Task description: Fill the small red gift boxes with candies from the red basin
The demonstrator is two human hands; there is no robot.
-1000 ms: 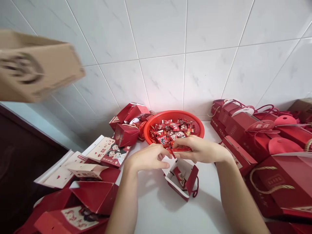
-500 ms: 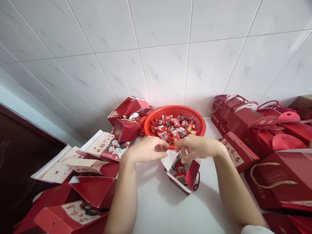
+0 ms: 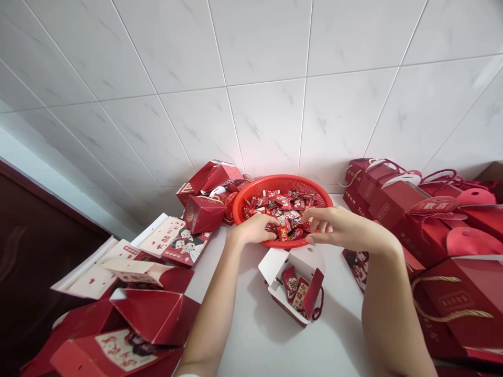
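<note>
A red plastic basket (image 3: 322,195) by the wall holds many wrapped candies (image 3: 288,201). My left hand (image 3: 257,229) reaches over its front left rim, fingers bent down among the candies; whatever is between the fingertips is hidden. My right hand (image 3: 328,225) hovers at the front right rim, thumb and fingers apart, nothing visible between them. In front of the basket an open red and white box (image 3: 288,309) sits on the white table, flaps up, with a few red packets (image 3: 291,283) inside and a dark red cord at its right.
Red boxes (image 3: 147,314) and printed cartons (image 3: 173,238) crowd the left side. More red gift boxes with rope handles (image 3: 456,298) line the right side. A tiled wall (image 3: 267,125) rises behind the basket.
Both hands have moved from above the open box forward to the basket, the right one also further right. The packets in the box now show fully. The view has shifted slightly.
</note>
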